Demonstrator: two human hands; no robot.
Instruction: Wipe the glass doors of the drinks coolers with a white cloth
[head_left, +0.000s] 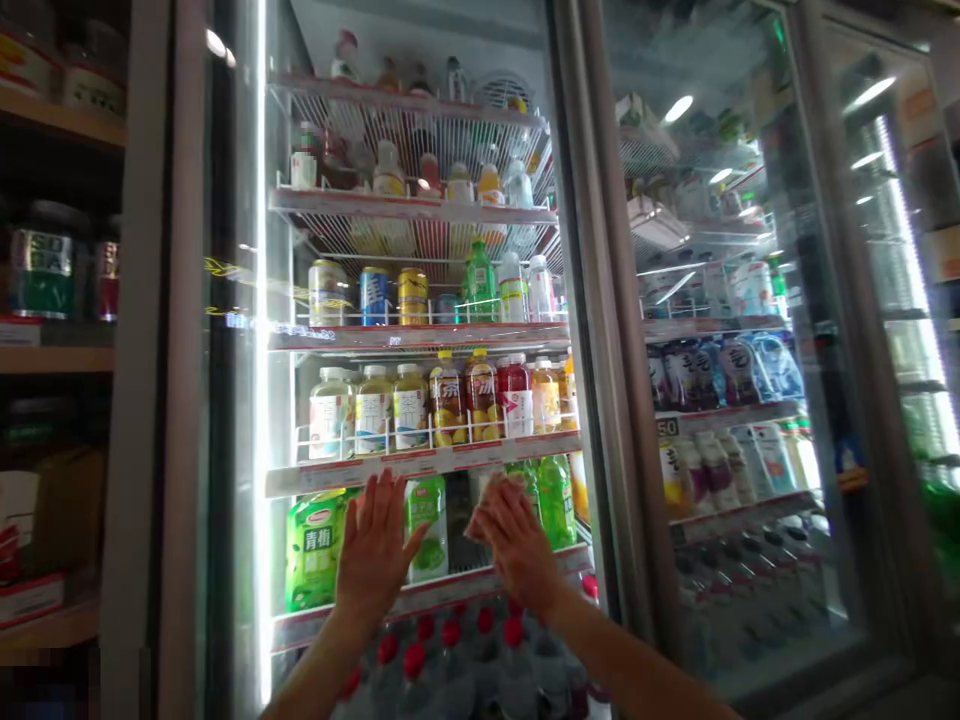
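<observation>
My left hand (374,550) is raised with its palm toward the glass door (240,420) of a lit drinks fridge, fingers extended and thumb out to the side. Nothing shows in it. To its right, my right hand (521,545) presses a crumpled pale cloth (480,522) toward the same glass, its fingers lying over the cloth. Most of the cloth is hidden under the hand. Behind the hands, inside the fridge, are a green drink bottle (426,525) and a large green pack (313,550).
Wire shelves hold bottled drinks (411,408) and cans (412,297). Red-capped bottles (450,650) stand at the bottom. A metal door frame (630,350) divides this fridge from another glass-fronted one at right. Wooden shelving (56,360) with jars stands at left.
</observation>
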